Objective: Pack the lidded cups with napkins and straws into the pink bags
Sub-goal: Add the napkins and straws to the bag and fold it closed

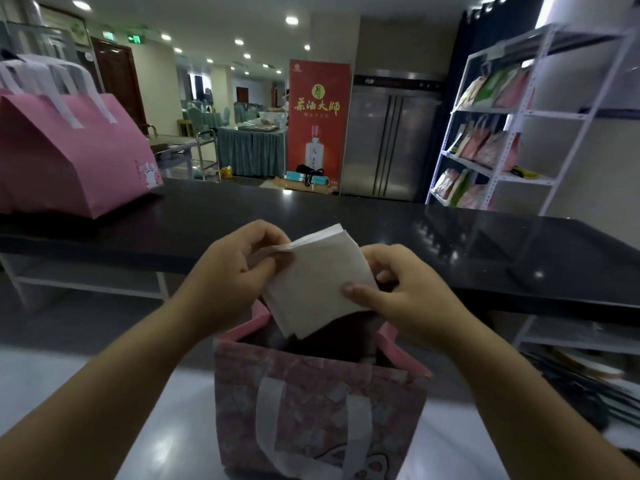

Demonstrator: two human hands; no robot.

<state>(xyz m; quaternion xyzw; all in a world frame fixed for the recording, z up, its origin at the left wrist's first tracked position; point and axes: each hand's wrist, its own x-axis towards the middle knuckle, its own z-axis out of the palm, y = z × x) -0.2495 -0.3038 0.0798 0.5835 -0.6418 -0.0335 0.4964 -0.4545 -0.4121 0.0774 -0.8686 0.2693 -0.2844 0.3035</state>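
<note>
A folded white napkin (pixel 317 282) is held above the open mouth of a pink patterned bag (pixel 311 407) that stands on the steel counter in front of me. My left hand (pixel 239 265) pinches the napkin's upper left corner. My right hand (pixel 398 292) grips its right edge, thumb lying across the front. The napkin's lower end dips just into the bag opening. The inside of the bag is dark and its contents cannot be made out. No cup or straw shows.
A second pink bag (pixel 72 150) with white handles stands on the black upper counter (pixel 450 244) at far left. A white shelf rack (pixel 502 133) with packed bags is at the right. Dark items lie at the lower right on the counter.
</note>
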